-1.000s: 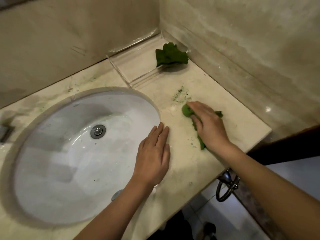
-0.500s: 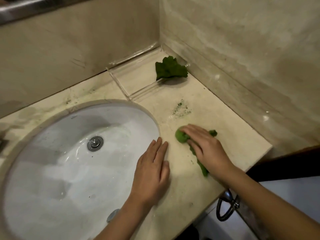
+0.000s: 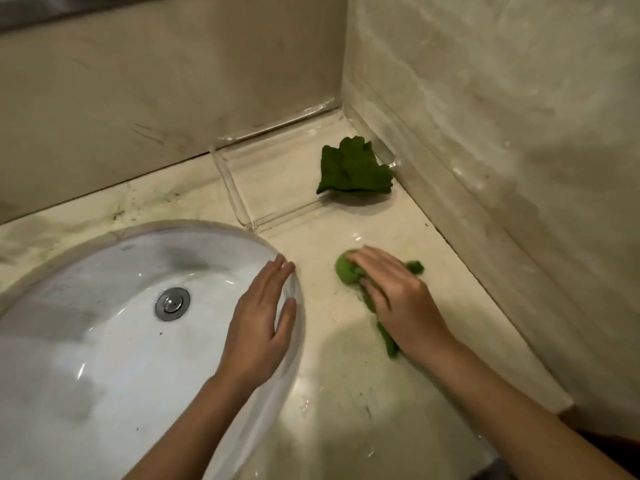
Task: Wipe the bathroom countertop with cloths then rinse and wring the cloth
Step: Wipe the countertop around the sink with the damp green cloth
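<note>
1. Right hand (image 3: pixel 398 299) lay palm-down on the cloth (image 3: pixel 346 271), on the desk (image 3: pixel 346 393) right of the sink (image 3: pixel 104 341).
2. Right fingers (image 3: pixel 374 261) were stretched forward and slightly spread, pressing flat on the cloth, not wrapped round it.
3. Cloth was green and bunched. A rounded lump showed at the fingertips, a bit stuck out on the far side of the hand, and a tail ran back under the palm to the wrist.
4. Left hand (image 3: pixel 259 327) rested flat on the sink's right rim, palm down.
5. Left fingers (image 3: pixel 273 275) were straight and close together, thumb set apart, holding nothing.
6. The two hands were near each other but apart, with bare desk between them.
7. Second cloth (image 3: pixel 353 169), darker green and crumpled, sat in the far right corner just beside the side wall (image 3: pixel 485 133). It lay at the right end of a clear tray (image 3: pixel 235 188); cannot tell if inside it or over its rim.
8. Tray stood against the back wall (image 3: pixel 156 81).
9. Sink was white, with a metal drain (image 3: pixel 172 303) at its bottom.
10. Dark grime (image 3: pixel 117 213) marked the desk along the back wall, left of the tray.
11. Desk looked wet and shiny near the front edge.
</note>
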